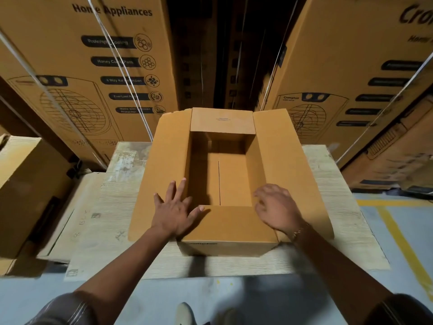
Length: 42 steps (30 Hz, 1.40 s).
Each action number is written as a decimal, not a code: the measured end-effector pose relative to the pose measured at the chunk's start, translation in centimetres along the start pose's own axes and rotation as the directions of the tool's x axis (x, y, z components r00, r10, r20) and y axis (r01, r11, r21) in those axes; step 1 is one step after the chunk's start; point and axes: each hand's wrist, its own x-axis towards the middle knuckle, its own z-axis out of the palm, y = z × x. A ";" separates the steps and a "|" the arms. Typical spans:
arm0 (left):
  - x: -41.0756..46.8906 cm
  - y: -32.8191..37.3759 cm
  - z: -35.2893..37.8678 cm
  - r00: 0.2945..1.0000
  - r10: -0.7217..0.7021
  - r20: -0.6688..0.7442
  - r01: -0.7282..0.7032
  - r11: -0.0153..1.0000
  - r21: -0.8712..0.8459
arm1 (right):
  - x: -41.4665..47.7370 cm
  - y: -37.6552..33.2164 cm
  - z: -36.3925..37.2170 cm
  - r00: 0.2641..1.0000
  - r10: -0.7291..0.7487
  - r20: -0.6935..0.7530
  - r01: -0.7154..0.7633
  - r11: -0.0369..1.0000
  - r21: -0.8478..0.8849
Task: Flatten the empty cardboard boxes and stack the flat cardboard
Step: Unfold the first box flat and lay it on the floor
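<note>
Box open, L hand flat on flap, R hand relaxed

Goods warehouse for household appliances: tall cartons printed "Home Appliances", with line drawings of a grilled cooler and rows of feature labels, are towering on both sides, and white straps are binding them. A dark, narrow aisle is running between the two stacks. Yellow painted lines are crossing the grey floor at right. Smaller brown cartons are sitting at left, beside a worn, scuffed tabletop, where an empty open box is standing at the middle.
</note>
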 end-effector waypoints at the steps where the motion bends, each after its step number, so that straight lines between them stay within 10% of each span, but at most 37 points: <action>1: 0.0 0.0 0.3 1.000 -0.003 -0.015 0.003 1.000 -0.024 | 0.6 -1.1 0.0 0.994 -0.028 0.110 0.028 1.000 -0.004; 6: -1.1 -0.6 -0.4 0.996 -0.027 -0.080 0.006 0.968 -0.251 | 2.4 -2.7 -0.3 0.933 0.030 0.357 -0.028 1.000 -0.010; 9: -1.8 -1.7 -1.6 0.989 -0.105 -0.102 0.034 0.841 -0.540 | 2.9 -1.7 -3.0 0.982 0.119 0.145 -0.163 0.925 0.343; 12: -2.3 -1.8 -2.9 0.983 -0.180 -0.031 0.113 0.735 -0.669 | 2.3 0.3 -6.7 0.941 0.023 0.339 -0.255 0.706 0.661; 17: -3.3 -2.1 -4.3 0.976 -0.050 0.213 0.217 0.319 -0.923 | -0.6 2.8 -9.1 0.732 -0.215 0.646 -0.418 0.607 0.676; 20: -3.8 -2.7 -4.3 0.974 0.097 0.205 0.099 0.631 -0.769 | -2.5 1.9 -8.7 0.676 -0.261 0.689 -0.499 0.526 0.689; 23: -3.6 -2.9 -3.0 0.931 0.237 0.279 -0.098 0.895 -0.434 | -3.5 0.9 -6.7 0.721 -0.194 0.665 -0.227 0.841 0.490; 30: -4.3 -1.3 -0.2 0.960 0.153 0.234 -0.124 0.983 -0.137 | -5.9 -0.6 -0.3 0.857 -0.181 0.483 0.199 0.980 0.016; 37: -5.0 -0.8 2.0 0.992 0.122 -0.009 -0.123 0.989 -0.081 | -7.2 -1.3 4.2 0.957 -0.290 0.031 0.290 0.940 -0.177; 42: -3.4 -0.5 1.5 0.996 0.003 -0.091 -0.015 0.992 -0.128 | -6.1 -1.2 4.3 0.955 -0.287 0.080 0.297 0.938 -0.177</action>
